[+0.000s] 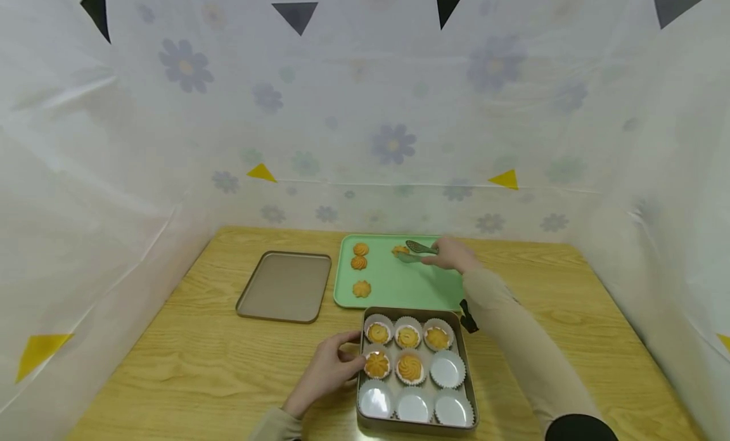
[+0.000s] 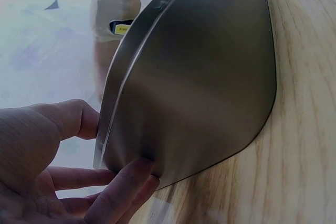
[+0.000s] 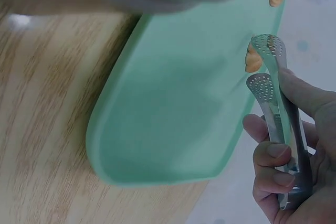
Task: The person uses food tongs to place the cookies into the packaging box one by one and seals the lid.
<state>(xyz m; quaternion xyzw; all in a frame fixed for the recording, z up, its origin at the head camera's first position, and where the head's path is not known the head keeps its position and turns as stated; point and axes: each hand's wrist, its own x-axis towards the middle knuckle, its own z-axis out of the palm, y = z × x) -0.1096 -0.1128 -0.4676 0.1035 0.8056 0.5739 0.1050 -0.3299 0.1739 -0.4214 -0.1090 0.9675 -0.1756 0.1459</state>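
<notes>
My right hand (image 1: 454,255) holds small metal tongs (image 3: 286,124) with perforated ends. Their two ends stand apart at a piped cookie (image 1: 400,250) on the green tray (image 1: 410,289); whether they touch it I cannot tell. Below the tray is a deep square metal tin (image 1: 419,428) with rows of white paper cups (image 1: 447,369). Several cups hold a golden cookie (image 1: 409,368); the others show bare bottoms. At the tin's left side, my left hand (image 1: 331,367) grips the wall, its fingers (image 2: 126,184) on the outside and its thumb at the rim.
Three more cookies (image 1: 362,289) lie along the green tray's left end. A shallow square brown lid or pan (image 1: 285,287) rests on the wooden table (image 1: 188,365) to the left. White flowered sheeting (image 1: 393,99) encloses the table's back and sides.
</notes>
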